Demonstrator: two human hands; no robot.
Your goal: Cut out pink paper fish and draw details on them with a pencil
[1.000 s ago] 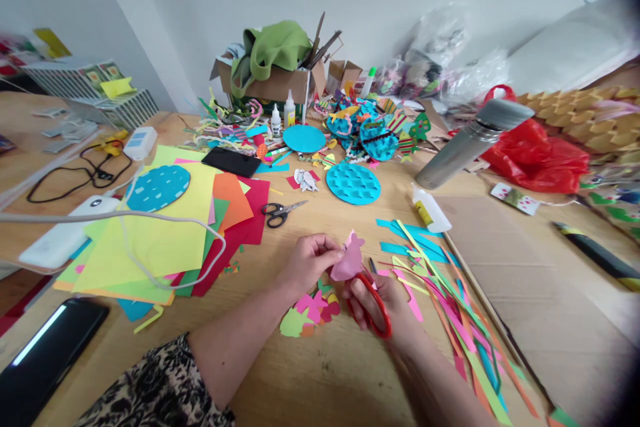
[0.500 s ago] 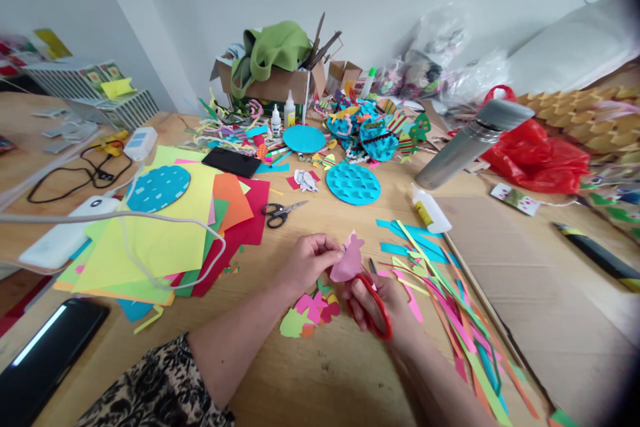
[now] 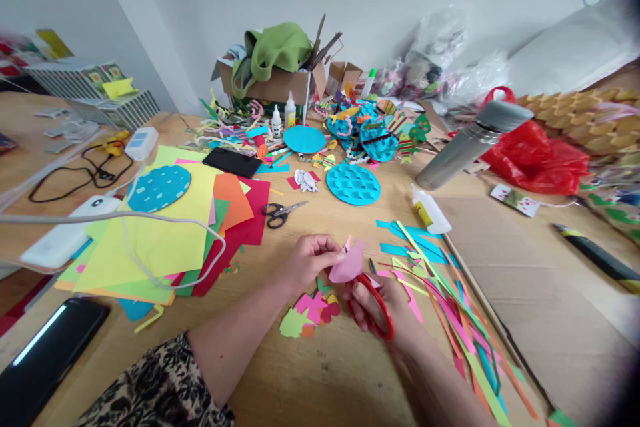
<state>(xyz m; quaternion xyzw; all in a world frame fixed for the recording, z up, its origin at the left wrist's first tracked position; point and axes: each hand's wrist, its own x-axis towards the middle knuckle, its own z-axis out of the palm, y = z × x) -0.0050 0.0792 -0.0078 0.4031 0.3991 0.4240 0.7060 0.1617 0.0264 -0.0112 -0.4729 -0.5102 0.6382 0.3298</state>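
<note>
A box (image 3: 295, 88) stands along the desk's (image 3: 320, 387) back edge, with a cloth bag (image 3: 277, 50) in it. Paper sheets (image 3: 107, 257) cover the left part, a disc (image 3: 159, 188) on top; a phone (image 3: 50, 353) lies toward the near left corner. Loose scissors (image 3: 277, 213) lie right of the sheets, paper shapes (image 3: 310, 312) nearer the front edge. Paper strips (image 3: 463, 307) lie left of the cardboard (image 3: 530, 267) on the right, with a flask (image 3: 463, 150) behind it.

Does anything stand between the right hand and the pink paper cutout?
Only the red-handled scissors that the right hand itself holds, at the lower edge of the pink paper cutout. No other obstacle is visible there; the left hand pinches the cutout from its other side. The scissors' blades can't be made out.
</note>
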